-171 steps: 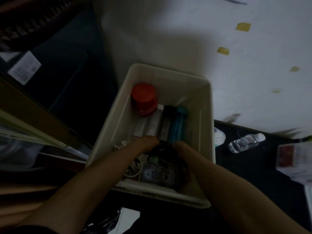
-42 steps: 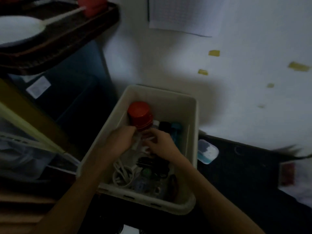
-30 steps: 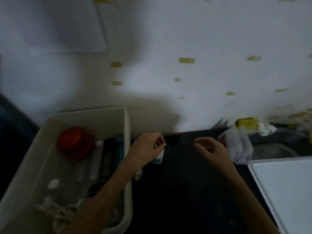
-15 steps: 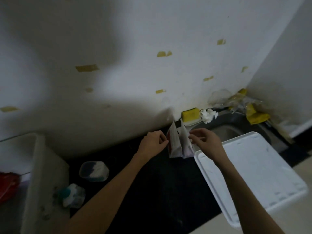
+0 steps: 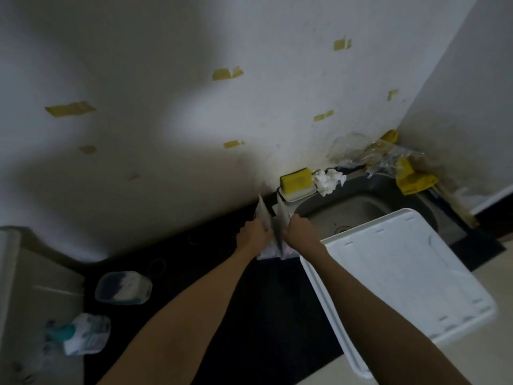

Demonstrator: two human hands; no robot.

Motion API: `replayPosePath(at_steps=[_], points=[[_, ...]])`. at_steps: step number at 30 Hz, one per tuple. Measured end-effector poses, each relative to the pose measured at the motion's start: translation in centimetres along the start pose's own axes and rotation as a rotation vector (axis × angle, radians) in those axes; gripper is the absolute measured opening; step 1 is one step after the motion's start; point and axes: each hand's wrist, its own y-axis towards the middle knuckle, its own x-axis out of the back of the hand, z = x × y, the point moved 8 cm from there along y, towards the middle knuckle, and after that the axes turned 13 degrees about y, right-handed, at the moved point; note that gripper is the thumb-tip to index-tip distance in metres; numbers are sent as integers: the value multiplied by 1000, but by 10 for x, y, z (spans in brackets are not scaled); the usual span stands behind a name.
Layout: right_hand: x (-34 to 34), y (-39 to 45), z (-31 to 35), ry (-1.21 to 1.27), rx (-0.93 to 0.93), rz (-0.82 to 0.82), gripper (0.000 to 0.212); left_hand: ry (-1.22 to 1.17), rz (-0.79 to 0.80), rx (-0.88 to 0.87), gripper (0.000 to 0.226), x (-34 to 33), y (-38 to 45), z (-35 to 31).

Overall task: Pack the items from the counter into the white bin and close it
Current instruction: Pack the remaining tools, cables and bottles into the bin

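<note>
Fingers: both hands curl round thin white packets [image 5: 273,222] standing upright on the black counter [image 5: 222,259]; two pointed packet tops show above the knuckles, side by side.
Left hand [image 5: 253,235]: grips the left packet, knuckles up, forearm reaching in from the lower left.
Right hand [image 5: 299,231]: grips the right packet, just beside the other hand, forearm reaching in from the lower right.
Packet base: a pale, faintly pink edge shows under the wrists, resting on the counter.
Lid [image 5: 394,282]: one flat white lid, lying tilted just right of the hands, partly over the sink [image 5: 349,212].
White bin [image 5: 30,295]: one, at the far left edge, well apart from the hands; only its near wall shows.
Plastic tub [image 5: 123,287]: one clear lidded tub on the counter near the bin.
Small bottle [image 5: 83,333]: one, lying on its side beside the bin, teal cap; blurred.
Sponge [image 5: 296,180]: one yellow sponge on a white dish behind the packets.
Crumpled tissue [image 5: 329,180]: one, just right of the sponge.
Wall [image 5: 166,79]: several yellow tape scraps.
</note>
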Motion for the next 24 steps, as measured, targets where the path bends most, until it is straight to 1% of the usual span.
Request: replayPosePath(at_steps=[3, 5, 7, 10, 13, 16, 20, 24], points=[[-1, 3, 5, -141, 51, 53, 28, 52, -9, -4, 29, 5, 0, -2], [7, -1, 16, -143, 100, 55, 25, 34, -9, -3, 28, 14, -2, 1], [24, -8, 36, -21, 164, -2, 18, -28, -18, -24, 31, 34, -7, 8], [51, -28, 80, 145, 310, -83, 26, -133, 6, -76, 33, 74, -22, 27], [71, -54, 137, 193, 436, -94, 29, -209, -34, -90, 32, 133, -49, 58], [79, -81, 197, 204, 536, -100, 32, -183, -130, -105, 31, 198, -89, 94], [67, -125, 276, 316, 636, 15, 28, -132, -236, -97, 31, 264, -150, 157], [38, -176, 344, 378, 712, 138, 19, -101, -336, -40, 33, 309, -210, 232]])
